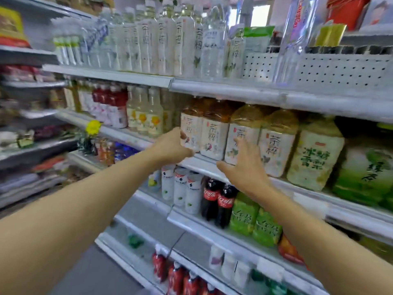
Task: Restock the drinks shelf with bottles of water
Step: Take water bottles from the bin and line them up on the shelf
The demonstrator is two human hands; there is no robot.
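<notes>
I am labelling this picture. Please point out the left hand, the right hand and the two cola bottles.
left hand (170, 145), head view, back of the hand
right hand (244, 167), head view, back of the hand
cola bottles (219, 199), head view, red labels

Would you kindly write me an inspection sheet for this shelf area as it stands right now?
Surface: middle shelf is full along its front; top shelf has a bare stretch at its right.
Job's things: clear water bottles stand on the top shelf among pale tea bottles.
Clutter: large tea bottles on the middle shelf; cola bottles and green bottles below.
Grippers: left hand holds the leftmost large tea bottle; right hand is spread open at the third one's front.
Cables: nothing seen.
Surroundings: blurred shelves of packaged goods at left.
</notes>
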